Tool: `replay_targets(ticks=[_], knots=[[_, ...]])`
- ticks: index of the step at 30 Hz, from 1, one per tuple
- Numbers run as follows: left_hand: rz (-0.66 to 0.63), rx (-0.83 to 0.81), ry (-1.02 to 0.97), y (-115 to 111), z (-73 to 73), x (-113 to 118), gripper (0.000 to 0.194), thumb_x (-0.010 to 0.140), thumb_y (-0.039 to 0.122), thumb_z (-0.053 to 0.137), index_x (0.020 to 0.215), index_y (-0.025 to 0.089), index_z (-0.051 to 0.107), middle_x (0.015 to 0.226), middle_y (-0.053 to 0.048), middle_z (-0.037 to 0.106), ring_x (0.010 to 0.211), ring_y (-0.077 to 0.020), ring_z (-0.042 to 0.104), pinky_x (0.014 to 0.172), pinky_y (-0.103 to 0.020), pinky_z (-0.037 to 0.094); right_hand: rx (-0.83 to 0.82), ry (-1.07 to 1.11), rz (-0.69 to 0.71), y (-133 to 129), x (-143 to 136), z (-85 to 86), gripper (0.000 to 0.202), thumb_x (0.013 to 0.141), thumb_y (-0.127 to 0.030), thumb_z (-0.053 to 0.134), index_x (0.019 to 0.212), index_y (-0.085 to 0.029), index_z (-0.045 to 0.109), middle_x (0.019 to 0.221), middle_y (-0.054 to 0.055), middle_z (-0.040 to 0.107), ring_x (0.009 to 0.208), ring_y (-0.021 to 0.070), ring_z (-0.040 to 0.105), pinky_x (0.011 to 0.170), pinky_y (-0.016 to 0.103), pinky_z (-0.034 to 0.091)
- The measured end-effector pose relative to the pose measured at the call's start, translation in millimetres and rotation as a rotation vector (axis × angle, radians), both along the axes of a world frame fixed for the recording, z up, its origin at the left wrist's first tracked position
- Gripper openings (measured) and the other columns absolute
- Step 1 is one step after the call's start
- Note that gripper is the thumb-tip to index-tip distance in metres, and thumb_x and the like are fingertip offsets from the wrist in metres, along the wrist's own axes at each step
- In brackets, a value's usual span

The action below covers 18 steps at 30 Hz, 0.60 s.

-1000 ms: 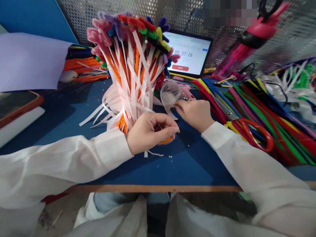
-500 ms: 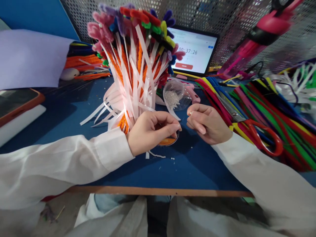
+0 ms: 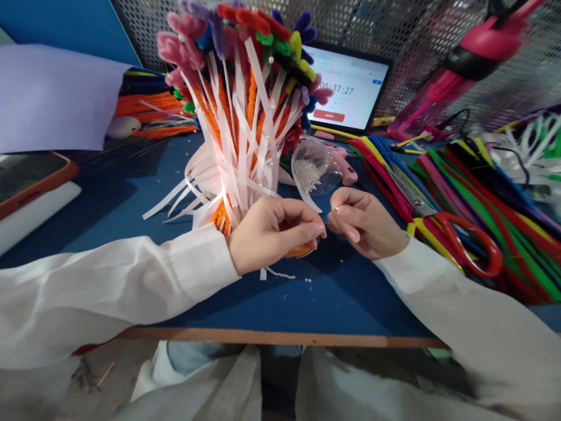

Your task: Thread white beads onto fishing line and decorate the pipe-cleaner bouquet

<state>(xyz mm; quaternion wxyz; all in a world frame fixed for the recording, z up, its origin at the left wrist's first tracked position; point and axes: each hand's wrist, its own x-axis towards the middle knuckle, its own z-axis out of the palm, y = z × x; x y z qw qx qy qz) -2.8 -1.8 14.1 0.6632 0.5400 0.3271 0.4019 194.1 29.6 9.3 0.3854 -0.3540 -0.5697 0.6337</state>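
Note:
My left hand (image 3: 280, 233) is closed in a pinch at the table's middle, thumb against forefinger; what lies between the tips is too fine to make out. Facing it, my right hand (image 3: 366, 223) pinches a small pale bead (image 3: 336, 209) between thumb and forefinger. The fingertips of both hands are close together but apart. Beneath my left hand a round orange-labelled spool (image 3: 300, 251) is partly hidden. Just behind the hands, a clear plastic cup (image 3: 326, 169) lies tipped with many tiny beads (image 3: 308, 175) in it. A short string of pearl beads (image 3: 280, 273) rests in front.
A tall bunch of pipe-cleaner flowers with white ribbons (image 3: 239, 134) stands behind my left hand. Red-handled scissors (image 3: 491, 257) lie on bundled pipe cleaners (image 3: 491, 204) at right. A pink glue gun (image 3: 348, 169), a tablet (image 3: 346, 88) and a pink bottle (image 3: 451, 82) are behind.
My right hand has moved slightly left, toward my left hand, narrowing the gap between the fingertips. The left hand's pinch is unchanged.

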Motion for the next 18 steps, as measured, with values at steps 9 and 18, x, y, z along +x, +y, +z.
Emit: replay_targets(ticks=[9,18], knots=[[-0.074,-0.043,-0.031,-0.4,0.5,-0.6,0.023,0.073,0.029,0.081,0.075,0.010,0.068,0.065,-0.003,0.065,0.056,-0.0074,0.055,0.053,-0.019,0.044,0.011,0.000,0.072,0.7,0.4,-2.6,0.034,0.073,-0.043,0.082,0.073,-0.020,0.056,0.040,-0.011,0.048,0.034,0.0042,0.034,0.042,0.022,0.020],[-0.113,-0.057,-0.046,-0.2,-0.2,-2.6,0.024,0.076,0.029,0.079,0.074,0.009,0.067,0.066,-0.003,0.064,0.057,-0.0068,0.054,0.054,-0.019,0.042,0.023,-0.009,0.129,0.3,1.1,-4.0,0.032,0.076,-0.042,0.079,0.074,-0.020,0.056,0.042,-0.011,0.050,0.035,0.0041,0.036,0.041,0.021,0.020]])
